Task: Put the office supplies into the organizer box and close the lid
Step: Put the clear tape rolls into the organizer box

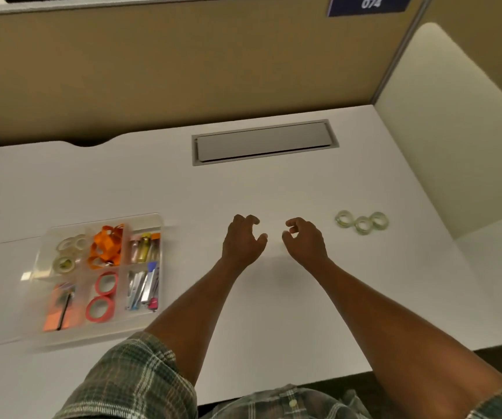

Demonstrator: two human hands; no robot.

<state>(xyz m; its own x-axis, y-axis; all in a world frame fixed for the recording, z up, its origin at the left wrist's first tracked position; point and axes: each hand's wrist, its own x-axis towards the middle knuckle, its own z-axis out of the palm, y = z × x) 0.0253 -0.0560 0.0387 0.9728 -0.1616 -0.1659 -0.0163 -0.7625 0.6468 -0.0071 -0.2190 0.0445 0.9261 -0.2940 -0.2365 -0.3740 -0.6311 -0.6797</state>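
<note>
Lying together: three clear tape rings (363, 231).

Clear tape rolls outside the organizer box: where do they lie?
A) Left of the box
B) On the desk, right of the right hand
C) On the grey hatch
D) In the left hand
B: the three clear tape rolls lie in a row on the desk, beyond the right hand, which holds nothing.

organizer box (62, 331) left on desk (273, 189), tape rolls (362, 222) right, hands between
</note>
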